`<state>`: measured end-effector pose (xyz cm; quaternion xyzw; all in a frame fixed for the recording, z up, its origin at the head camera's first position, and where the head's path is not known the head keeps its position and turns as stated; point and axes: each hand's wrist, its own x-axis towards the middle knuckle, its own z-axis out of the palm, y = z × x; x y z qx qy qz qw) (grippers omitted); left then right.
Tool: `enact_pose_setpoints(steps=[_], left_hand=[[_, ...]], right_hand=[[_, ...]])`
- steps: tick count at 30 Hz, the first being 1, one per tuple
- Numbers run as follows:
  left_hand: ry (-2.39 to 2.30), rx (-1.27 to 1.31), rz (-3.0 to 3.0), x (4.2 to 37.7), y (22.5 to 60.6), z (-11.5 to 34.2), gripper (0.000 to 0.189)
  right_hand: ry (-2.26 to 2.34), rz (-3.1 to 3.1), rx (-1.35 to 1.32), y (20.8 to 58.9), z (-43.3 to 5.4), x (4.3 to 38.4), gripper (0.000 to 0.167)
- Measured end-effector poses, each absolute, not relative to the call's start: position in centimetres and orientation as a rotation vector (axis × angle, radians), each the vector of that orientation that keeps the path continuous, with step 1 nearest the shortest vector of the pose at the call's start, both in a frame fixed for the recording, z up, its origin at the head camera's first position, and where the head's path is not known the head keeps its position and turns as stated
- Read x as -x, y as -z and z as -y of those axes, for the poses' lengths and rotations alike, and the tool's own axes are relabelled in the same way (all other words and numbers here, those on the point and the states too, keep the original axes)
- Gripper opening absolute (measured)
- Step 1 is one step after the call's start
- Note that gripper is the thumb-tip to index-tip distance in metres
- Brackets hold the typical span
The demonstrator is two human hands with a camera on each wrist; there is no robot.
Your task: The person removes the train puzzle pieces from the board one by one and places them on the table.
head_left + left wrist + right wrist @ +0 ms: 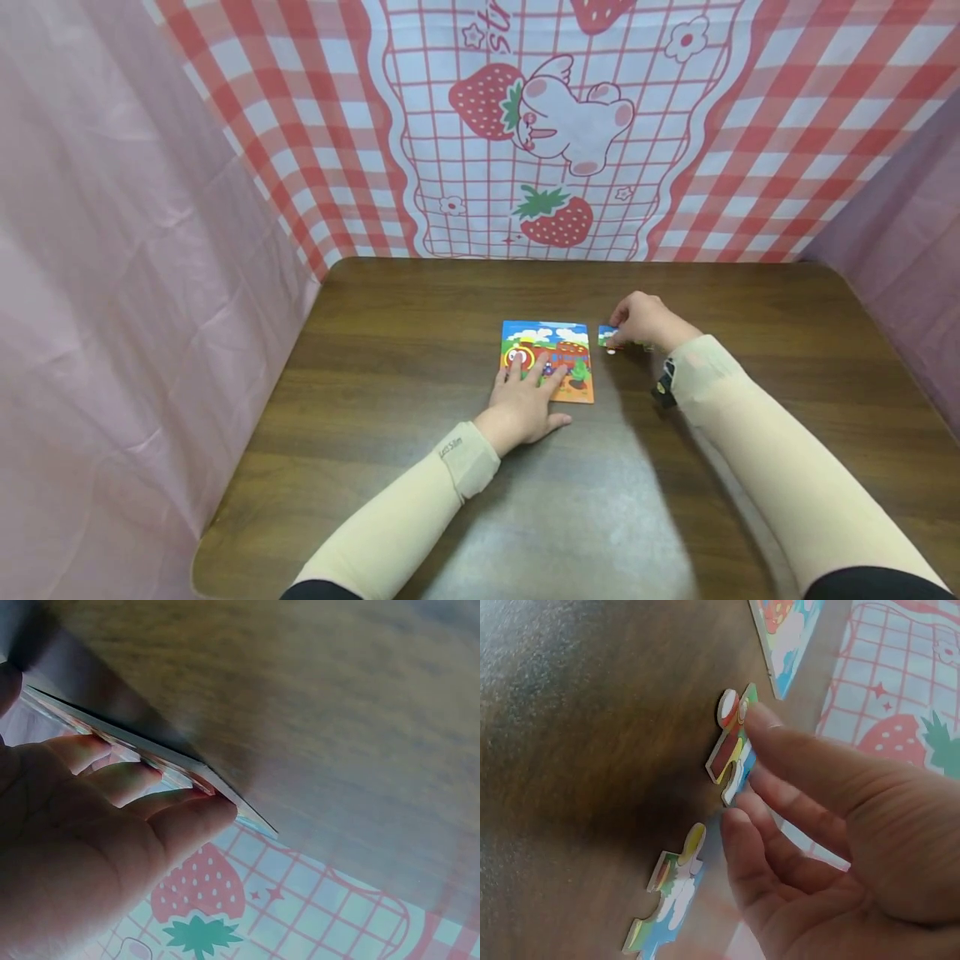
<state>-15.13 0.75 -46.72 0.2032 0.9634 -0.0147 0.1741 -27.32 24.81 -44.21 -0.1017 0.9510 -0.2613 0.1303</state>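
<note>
My left hand [521, 412] rests with spread fingers on a colourful square picture puzzle [578, 385] that shows a red train under a blue sky. In the left wrist view, the fingertips press on its printed face near the edge. Just right of the puzzle, my right hand [651, 321] pinches a small jigsaw piece [727, 754] between thumb and fingers, low over the table. A second jigsaw piece [676, 889] lies on the wood beside that hand, mostly hidden under it in the head view.
The brown wooden table [375, 375] has a raised backdrop behind it, a red-checked cloth [330, 125] with strawberries. Pink curtains [112, 292] hang at both sides. A dark wrist device [663, 385] sits under the right cuff.
</note>
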Motion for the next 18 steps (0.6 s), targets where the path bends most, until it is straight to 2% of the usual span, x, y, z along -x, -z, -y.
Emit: enact_pose_setpoints(steps=[18], left_hand=[[0.051, -0.578, -2.734, 15.2, 46.95, -0.79, 0.082]], right_hand=[[0.747, -2.783, 0.297, 44.53, -24.61, 27.22, 0.025]])
